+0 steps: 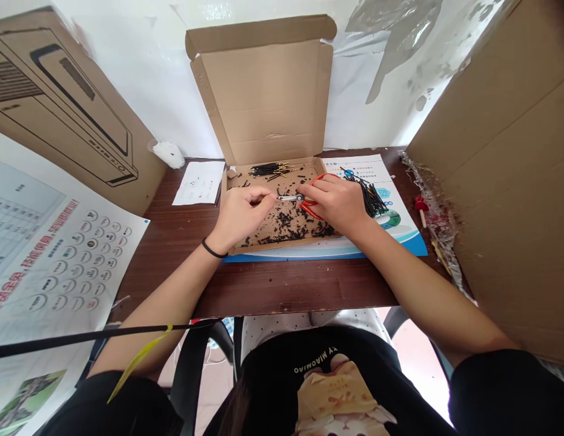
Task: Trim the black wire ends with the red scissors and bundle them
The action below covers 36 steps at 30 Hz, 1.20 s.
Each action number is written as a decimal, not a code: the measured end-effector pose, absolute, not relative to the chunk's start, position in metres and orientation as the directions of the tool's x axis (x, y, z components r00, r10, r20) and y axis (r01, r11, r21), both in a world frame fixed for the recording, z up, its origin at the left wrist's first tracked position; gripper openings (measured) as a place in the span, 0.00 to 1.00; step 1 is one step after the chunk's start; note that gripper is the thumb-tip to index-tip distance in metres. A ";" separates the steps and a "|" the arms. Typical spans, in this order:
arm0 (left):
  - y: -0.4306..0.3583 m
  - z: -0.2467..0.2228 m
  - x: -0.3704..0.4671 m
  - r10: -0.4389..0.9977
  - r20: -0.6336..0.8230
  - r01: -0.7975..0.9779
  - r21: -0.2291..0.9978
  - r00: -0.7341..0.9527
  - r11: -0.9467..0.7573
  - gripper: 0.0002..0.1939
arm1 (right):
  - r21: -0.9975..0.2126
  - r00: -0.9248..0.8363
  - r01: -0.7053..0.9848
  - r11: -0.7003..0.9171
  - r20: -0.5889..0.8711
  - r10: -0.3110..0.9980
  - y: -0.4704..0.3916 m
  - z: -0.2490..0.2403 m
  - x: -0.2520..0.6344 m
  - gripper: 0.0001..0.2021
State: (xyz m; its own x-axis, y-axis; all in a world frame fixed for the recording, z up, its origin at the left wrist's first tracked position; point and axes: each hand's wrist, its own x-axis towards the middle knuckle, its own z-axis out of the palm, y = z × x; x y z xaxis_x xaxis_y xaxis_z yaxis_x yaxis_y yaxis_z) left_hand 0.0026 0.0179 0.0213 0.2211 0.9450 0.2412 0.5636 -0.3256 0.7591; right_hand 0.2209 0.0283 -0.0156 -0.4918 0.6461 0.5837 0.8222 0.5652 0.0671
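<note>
My right hand (338,200) grips a pair of scissors with red-orange handles (312,209). Their short metal blades (288,198) point left, towards my left hand (245,212). The thumb and forefinger of that hand are pinched together at the blade tips; what sits between them is too small to make out. Both hands are over an open cardboard box (282,242) strewn with little black scraps (286,224). Towards the back of the box lies a bundle of thin black pieces with gold-coloured ends (269,169). More thin black sticks (372,197) lie beyond my right hand.
The box's lid (268,97) stands up against the wall. Printed sheets (406,233) lie under and beside the box, with a white paper (197,183) at left. Large cardboard panels flank the table (291,287). Crumpled plastic (438,230) runs along the right side.
</note>
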 end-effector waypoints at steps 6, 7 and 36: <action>0.017 0.023 0.003 0.950 0.220 0.572 0.760 0.220 -0.308 0.10 | 0.130 -0.496 0.825 0.551 0.634 0.594 0.029 -0.018 0.221 0.12; 0.017 0.023 0.003 0.952 0.215 0.563 0.768 0.220 -0.303 0.10 | 0.145 -0.503 0.823 0.549 0.635 0.586 0.029 -0.017 0.221 0.11; 0.011 0.004 0.015 0.939 0.287 0.420 0.841 0.189 -0.341 0.10 | -0.978 -0.066 -0.204 0.052 0.067 0.996 0.014 -0.006 0.185 0.18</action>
State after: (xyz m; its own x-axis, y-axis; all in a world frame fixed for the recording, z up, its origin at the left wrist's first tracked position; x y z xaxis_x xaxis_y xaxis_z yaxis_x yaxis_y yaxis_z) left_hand 0.0152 0.0115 0.0040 0.1895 0.9391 0.2868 0.4197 -0.3415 0.8410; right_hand 0.1845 0.0142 -0.0065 -0.0659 0.9956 0.0666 -0.2044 0.0519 -0.9775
